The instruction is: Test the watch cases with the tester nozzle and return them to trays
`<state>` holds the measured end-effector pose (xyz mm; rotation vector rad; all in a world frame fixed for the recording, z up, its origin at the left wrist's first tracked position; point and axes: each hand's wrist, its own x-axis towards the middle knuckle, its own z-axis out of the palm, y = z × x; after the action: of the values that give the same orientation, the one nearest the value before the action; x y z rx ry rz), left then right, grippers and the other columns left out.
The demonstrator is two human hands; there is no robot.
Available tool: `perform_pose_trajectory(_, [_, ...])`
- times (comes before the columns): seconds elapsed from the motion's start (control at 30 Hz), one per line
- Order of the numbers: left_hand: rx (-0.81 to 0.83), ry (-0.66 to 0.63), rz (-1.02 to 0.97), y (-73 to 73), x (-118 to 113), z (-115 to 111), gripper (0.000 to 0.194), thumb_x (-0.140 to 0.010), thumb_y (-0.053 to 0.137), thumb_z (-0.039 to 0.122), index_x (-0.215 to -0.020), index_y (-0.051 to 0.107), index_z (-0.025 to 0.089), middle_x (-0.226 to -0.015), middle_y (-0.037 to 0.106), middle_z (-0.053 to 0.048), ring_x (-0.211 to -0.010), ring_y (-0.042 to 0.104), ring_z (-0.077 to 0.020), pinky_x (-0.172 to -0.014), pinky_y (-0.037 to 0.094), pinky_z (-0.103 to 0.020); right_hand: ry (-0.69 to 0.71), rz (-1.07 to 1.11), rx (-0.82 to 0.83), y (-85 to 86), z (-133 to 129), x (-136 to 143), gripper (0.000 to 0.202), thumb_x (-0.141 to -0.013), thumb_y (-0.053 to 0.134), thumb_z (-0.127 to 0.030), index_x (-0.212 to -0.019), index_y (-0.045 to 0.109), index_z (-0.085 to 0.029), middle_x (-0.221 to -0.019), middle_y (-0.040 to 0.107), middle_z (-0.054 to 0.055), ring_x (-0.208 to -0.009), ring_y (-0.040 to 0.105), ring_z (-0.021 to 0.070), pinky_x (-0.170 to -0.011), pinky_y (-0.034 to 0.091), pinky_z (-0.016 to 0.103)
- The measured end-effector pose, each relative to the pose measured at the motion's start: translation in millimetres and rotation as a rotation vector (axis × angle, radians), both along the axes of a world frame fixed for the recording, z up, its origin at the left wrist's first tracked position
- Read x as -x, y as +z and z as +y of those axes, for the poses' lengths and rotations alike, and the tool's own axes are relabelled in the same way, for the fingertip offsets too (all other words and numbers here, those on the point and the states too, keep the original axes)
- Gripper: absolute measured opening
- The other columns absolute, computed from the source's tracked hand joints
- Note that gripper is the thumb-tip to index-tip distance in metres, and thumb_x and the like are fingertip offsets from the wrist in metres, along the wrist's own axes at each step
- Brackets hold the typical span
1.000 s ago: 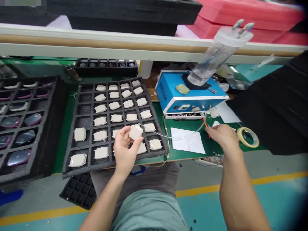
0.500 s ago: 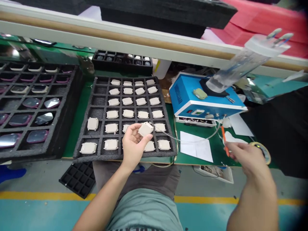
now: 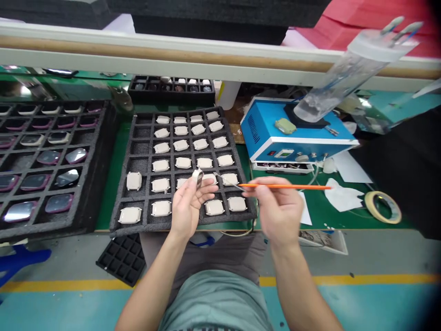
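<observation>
My left hand (image 3: 189, 202) pinches a small beige watch case (image 3: 198, 177) between thumb and fingers, tilted on its edge; the other fingers are spread. It hovers above a black foam tray (image 3: 142, 188) whose compartments hold several similar cases (image 3: 161, 185). My right hand (image 3: 279, 207) grips a thin orange stick (image 3: 296, 186) lying almost level. Its left end, with a short metal-coloured part, points towards my left hand and stays apart from the case. A thin pale line (image 3: 227, 180), maybe a tube, runs near this end; where it leads is hidden.
On the right stands a blue machine (image 3: 265, 145) bearing a slanted clear cylinder (image 3: 339, 82) and a greenish case (image 3: 285, 126). Tape (image 3: 374, 216) and white paper (image 3: 342, 195) lie near it. A tray of dark-faced watches (image 3: 103, 151) is at left. A shelf edge (image 3: 165, 57) crosses above.
My right hand has come left from beside the machine, bringing the orange stick near my left hand. The watch case in my left hand has turned from face-up onto its edge.
</observation>
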<state>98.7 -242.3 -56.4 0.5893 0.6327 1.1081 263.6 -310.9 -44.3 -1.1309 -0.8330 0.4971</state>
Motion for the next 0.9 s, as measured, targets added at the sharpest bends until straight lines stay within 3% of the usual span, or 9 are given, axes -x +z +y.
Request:
perform_pose_trajectory(0.13, [0.023,-0.055,-0.082,2.4,4,0,0.042,-0.101,0.062,0.046,-0.109,0.075,0.007,-0.088,0.079,-0.013,-0.071,0.074,-0.0177,-0.066,0.057,-0.026,0.08,-0.078,-0.09,-5.1,21,42,0.004,-0.095,0.074,-0.028,-0.096,0.075,-0.024,-0.099,0.08,0.005,-0.1,0.078,0.02,-0.09,0.066,0.035])
perform_pose_trajectory(0.23, [0.05,-0.067,-0.119,5.4,5,1,0.048,-0.11,0.038,0.038,-0.107,0.074,0.007,-0.081,0.075,-0.011,-0.062,0.068,-0.0151,-0.062,0.054,-0.025,0.116,-0.058,-0.089,-8.1,31,52,0.005,-0.097,0.073,-0.028,-0.099,0.075,-0.024,-0.103,0.081,0.006,-0.104,0.079,0.0215,-0.093,0.065,0.036])
perform_pose_trajectory(0.33, [0.084,-0.088,-0.132,8.3,6,2,0.057,-0.112,0.026,0.035,-0.104,0.074,0.007,-0.077,0.072,-0.011,-0.059,0.066,-0.0151,-0.06,0.052,-0.025,0.133,-0.029,-0.055,-11.1,34,56,0.008,-0.098,0.072,-0.03,-0.101,0.074,-0.024,-0.104,0.081,0.006,-0.103,0.08,0.0223,-0.093,0.066,0.038])
perform_pose_trajectory(0.57, [0.169,-0.122,-0.167,12.0,8,6,0.061,-0.112,0.022,0.035,-0.099,0.075,0.008,-0.073,0.067,-0.009,-0.053,0.058,-0.0125,-0.057,0.049,-0.024,0.156,0.039,-0.066,-11.9,37,62,0.006,-0.096,0.073,-0.029,-0.097,0.074,-0.023,-0.099,0.081,0.004,-0.099,0.08,0.0208,-0.089,0.067,0.035])
perform_pose_trajectory(0.9, [0.172,-0.138,-0.121,8.4,10,5,0.04,-0.104,0.047,0.044,-0.098,0.073,0.014,-0.071,0.064,-0.005,-0.052,0.049,-0.0116,-0.055,0.044,-0.026,0.169,0.084,-0.018,-9.5,39,64,0.014,-0.097,0.073,-0.036,-0.096,0.071,-0.022,-0.098,0.082,0.006,-0.096,0.081,0.0223,-0.089,0.068,0.038])
